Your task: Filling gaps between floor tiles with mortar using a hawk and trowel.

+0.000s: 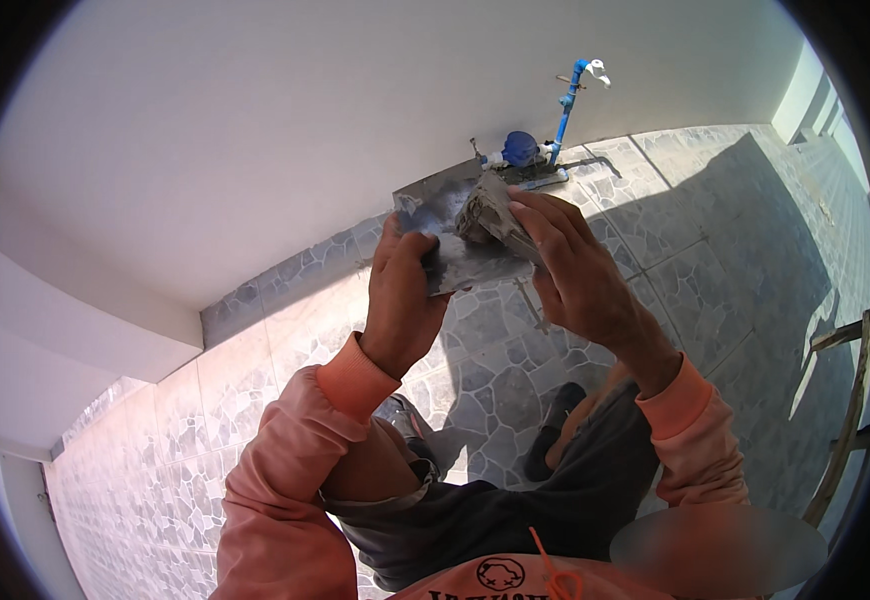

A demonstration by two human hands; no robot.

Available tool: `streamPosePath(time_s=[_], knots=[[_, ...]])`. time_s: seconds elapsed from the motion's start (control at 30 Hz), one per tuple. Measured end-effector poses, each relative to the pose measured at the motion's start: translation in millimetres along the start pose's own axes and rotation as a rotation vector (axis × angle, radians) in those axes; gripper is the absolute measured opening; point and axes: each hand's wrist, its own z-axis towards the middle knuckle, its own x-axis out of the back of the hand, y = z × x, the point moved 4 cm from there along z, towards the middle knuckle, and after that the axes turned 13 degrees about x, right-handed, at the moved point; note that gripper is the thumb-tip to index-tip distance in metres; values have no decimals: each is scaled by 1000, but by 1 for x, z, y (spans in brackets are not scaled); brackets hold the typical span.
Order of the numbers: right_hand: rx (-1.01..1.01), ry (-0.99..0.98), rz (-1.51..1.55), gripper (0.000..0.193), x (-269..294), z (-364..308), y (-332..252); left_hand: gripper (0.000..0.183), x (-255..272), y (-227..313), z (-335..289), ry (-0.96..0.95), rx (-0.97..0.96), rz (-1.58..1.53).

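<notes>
My left hand (403,285) is closed on the near left edge of a flat, thin metal plate (460,265), its thumb pressing on the top. Grey smears of paste coat the plate's shiny surface. Close against its right side, my right hand (573,265) grips a flat, grey-caked scraper (520,235), with fingers along its far face. A thick lump of grey mortar (482,208) clings at the scraper's left end, over the plate. The scraper's handle, if it has one, is hidden by my right hand.
Ahead, a pale wall (355,100) meets a stone-patterned tile floor (500,385). By the wall stand a blue water meter (521,149) and an upright blue pipe (563,120) with a white tap (597,70). A wooden frame (848,430) rises at the right edge.
</notes>
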Motion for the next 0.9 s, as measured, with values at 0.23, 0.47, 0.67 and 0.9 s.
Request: streamPosePath(time_s=[0.23, 0.47, 0.67, 0.9], knots=[[-40, -17, -59, 66, -1, -6, 9, 27, -8, -1, 3, -12, -21, -19], [-76, -69, -120, 66, -1, -15, 18, 30, -12, -1, 6, 7, -26, -5], [-122, -114, -133, 65, 1, -30, 25, 33, -6, -4, 12, -20, 17, -37], [-274, -127, -57, 54, 8, -43, 33, 31, 1, 12, 10, -6, -46, 96]])
